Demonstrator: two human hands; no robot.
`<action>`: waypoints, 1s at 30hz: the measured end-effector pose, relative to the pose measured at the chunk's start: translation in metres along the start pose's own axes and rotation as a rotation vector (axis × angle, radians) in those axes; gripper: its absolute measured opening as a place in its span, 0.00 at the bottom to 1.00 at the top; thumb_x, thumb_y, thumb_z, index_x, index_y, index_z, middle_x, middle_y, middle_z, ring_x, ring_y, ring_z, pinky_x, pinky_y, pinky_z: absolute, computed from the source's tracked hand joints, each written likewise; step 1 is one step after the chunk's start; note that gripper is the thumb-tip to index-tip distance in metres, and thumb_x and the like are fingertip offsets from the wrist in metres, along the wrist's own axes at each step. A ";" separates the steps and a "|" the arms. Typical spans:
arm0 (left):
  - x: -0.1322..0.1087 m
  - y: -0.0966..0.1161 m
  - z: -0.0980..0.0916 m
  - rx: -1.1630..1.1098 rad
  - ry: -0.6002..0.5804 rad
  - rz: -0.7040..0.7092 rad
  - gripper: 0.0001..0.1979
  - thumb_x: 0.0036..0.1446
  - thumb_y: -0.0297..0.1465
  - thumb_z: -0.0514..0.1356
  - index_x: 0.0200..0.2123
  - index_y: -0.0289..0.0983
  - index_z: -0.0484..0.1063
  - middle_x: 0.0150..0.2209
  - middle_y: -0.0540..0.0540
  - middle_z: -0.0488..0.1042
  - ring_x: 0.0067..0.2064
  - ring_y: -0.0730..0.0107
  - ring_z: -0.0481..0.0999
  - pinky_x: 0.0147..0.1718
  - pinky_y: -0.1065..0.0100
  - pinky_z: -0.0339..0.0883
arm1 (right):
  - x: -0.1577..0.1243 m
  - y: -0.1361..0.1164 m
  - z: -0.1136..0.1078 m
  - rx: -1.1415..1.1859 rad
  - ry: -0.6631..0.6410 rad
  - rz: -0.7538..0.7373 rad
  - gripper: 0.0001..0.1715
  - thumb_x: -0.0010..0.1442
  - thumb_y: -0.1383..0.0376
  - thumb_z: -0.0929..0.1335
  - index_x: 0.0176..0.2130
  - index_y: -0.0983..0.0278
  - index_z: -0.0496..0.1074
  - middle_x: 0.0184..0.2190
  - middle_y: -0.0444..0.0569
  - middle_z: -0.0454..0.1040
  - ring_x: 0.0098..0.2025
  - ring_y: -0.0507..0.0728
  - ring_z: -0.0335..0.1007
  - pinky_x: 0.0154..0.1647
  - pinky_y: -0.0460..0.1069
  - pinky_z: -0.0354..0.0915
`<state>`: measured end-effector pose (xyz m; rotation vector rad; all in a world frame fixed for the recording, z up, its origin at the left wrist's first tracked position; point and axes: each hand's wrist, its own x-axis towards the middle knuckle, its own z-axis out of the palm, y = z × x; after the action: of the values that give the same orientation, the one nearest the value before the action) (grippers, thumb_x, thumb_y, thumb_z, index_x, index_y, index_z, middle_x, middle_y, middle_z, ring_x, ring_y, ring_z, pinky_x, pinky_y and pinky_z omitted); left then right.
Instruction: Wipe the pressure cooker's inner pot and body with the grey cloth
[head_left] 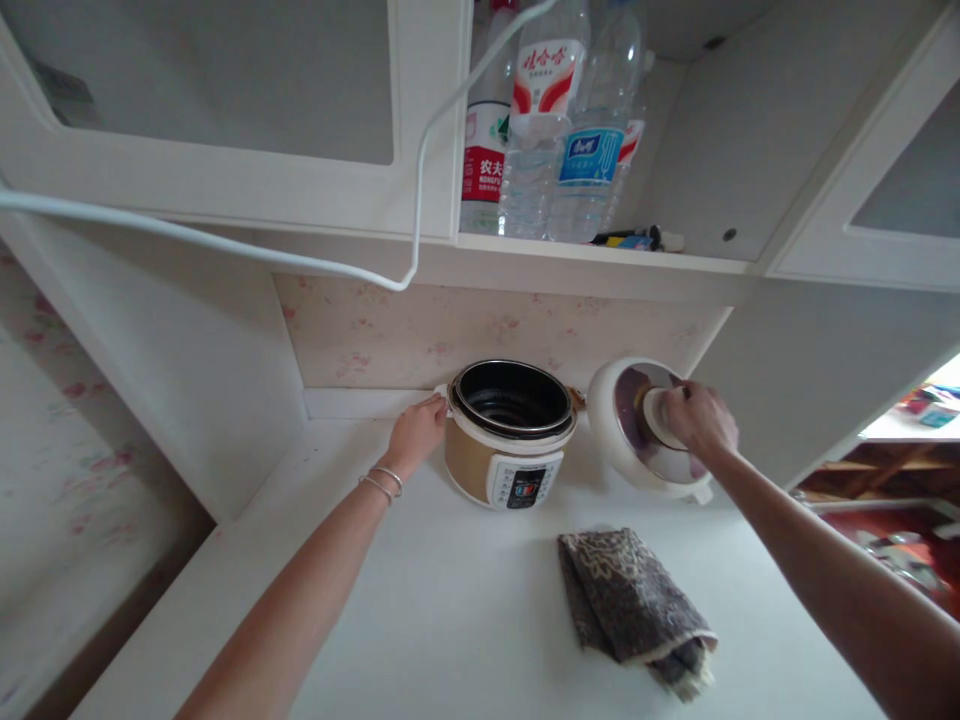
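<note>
A white counter (465, 620) is running back to a wall (420, 335) papered with faint pink flowers. White cupboards (225, 190) are hanging overhead; an open shelf (600, 255) is holding plastic bottles (555, 130). A white cable (225, 245) is drooping across the cupboards.

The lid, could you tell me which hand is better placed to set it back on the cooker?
Right: the right hand grips the lid beside the open cooker; the left hand only steadies its rim.

The cooker (504, 462) has a glossy plastic shell and a dark, smooth inner pot (511, 398). The lid (637, 425) shows shiny metal inside. The folded cloth (630, 605) looks rough and woven.
</note>
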<state>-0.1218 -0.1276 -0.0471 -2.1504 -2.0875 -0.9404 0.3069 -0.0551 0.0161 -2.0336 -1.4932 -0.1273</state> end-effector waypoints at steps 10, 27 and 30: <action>-0.001 -0.005 0.003 -0.040 0.016 -0.047 0.20 0.66 0.38 0.45 0.53 0.44 0.71 0.58 0.49 0.68 0.57 0.66 0.70 0.57 0.65 0.60 | 0.025 -0.137 -0.034 -0.092 -0.095 -0.583 0.29 0.65 0.54 0.57 0.57 0.68 0.63 0.52 0.62 0.69 0.49 0.67 0.65 0.49 0.57 0.60; -0.002 -0.003 0.006 -0.168 0.014 -0.186 0.20 0.65 0.40 0.46 0.54 0.49 0.70 0.60 0.53 0.64 0.56 0.63 0.71 0.55 0.63 0.62 | -0.009 -0.229 0.037 -0.238 -0.333 -1.167 0.26 0.67 0.55 0.55 0.55 0.66 0.67 0.49 0.58 0.72 0.48 0.61 0.70 0.47 0.49 0.62; -0.001 -0.004 0.008 -0.192 0.013 -0.174 0.20 0.65 0.40 0.46 0.54 0.47 0.70 0.60 0.54 0.64 0.56 0.63 0.70 0.56 0.63 0.62 | -0.009 -0.232 0.043 -0.252 -0.342 -1.217 0.26 0.67 0.55 0.56 0.52 0.67 0.68 0.47 0.59 0.72 0.48 0.61 0.70 0.48 0.50 0.62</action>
<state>-0.1224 -0.1250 -0.0554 -2.0612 -2.2961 -1.2147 0.0849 0.0016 0.0731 -1.0361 -2.8529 -0.4733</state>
